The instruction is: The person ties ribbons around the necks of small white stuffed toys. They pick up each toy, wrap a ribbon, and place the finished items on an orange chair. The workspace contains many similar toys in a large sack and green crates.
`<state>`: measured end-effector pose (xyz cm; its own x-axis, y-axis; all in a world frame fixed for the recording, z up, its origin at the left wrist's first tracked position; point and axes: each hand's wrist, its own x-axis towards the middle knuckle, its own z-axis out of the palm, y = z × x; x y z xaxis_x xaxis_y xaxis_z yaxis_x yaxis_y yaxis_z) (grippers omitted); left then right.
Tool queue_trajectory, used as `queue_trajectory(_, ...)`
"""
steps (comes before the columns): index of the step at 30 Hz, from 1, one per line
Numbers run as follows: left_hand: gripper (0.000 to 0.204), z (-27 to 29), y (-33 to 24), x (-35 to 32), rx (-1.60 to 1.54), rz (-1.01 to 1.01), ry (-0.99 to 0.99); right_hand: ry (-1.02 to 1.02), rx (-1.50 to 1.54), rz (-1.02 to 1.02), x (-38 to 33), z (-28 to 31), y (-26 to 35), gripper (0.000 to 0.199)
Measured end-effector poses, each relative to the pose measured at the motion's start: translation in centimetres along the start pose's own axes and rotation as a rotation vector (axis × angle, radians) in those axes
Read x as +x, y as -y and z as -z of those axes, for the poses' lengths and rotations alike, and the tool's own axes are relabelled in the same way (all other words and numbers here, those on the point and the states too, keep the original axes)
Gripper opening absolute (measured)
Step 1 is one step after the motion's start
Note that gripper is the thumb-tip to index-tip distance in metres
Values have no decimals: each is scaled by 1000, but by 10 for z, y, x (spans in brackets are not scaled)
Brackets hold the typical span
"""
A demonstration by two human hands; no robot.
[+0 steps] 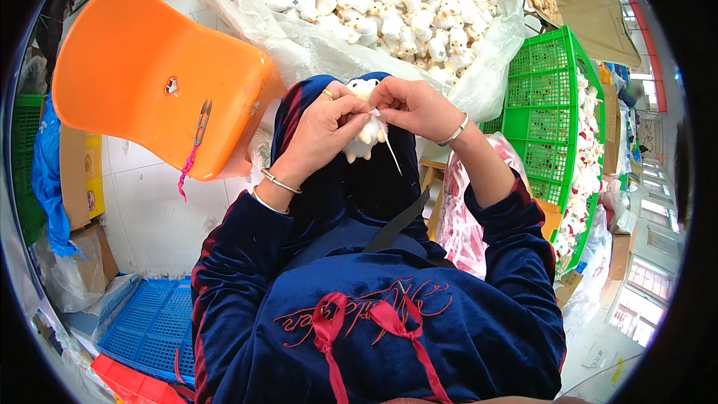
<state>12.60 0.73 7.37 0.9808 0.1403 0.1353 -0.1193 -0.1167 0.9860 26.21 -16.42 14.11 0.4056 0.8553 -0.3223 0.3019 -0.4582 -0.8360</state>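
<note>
A small white plush toy [361, 144] lies over my lap between my hands, its head toward the far side. My left hand [321, 129] is closed in a pinch at the toy's neck, thumb and fingers on a thin white ribbon. From the other side my right hand [419, 107] pinches the same ribbon, fingertips almost meeting the left ones. One loose end of the white ribbon [393, 153] hangs down past the toy's body. My fingers partly hide the toy's middle and the ribbon at the neck.
Ahead is a large clear plastic bag [299, 49] full of similar plush toys. An orange chair [123, 67] stands at left with thread snips [202, 123] on it. A green crate [535, 97] of toys is at right, with pinkish-white ribbons [460, 217] nearer me. A blue crate [149, 322] sits lower left.
</note>
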Motion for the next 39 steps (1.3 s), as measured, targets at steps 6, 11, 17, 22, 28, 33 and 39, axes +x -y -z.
queue_trajectory(6, 8, 0, 3, 0, 28, -16, -17, 20, 114, -43, 3, 0, -4, 13)
queue_trajectory(11, 6, -2, 4, -1, 29, -36, -37, -96, 293, -84, -10, -11, -6, 13)
queue_trajectory(17, 5, -2, 0, 0, 40, -6, -34, -19, 373, -210, -15, -12, -15, 13)
queue_trajectory(22, 5, -1, 0, 0, 32, -16, -37, 16, 497, -207, -12, -5, -18, 11)
queue_trajectory(28, 6, -1, 0, 1, 23, -14, -25, 6, 570, -144, -8, -5, -17, 13)
queue_trajectory(33, 8, 1, -1, 0, 4, 14, -16, -95, 570, -144, -6, -15, -9, 17)
queue_trajectory(39, 9, 0, 2, 1, -33, 14, 5, -270, 472, -96, 0, -24, -8, 9)
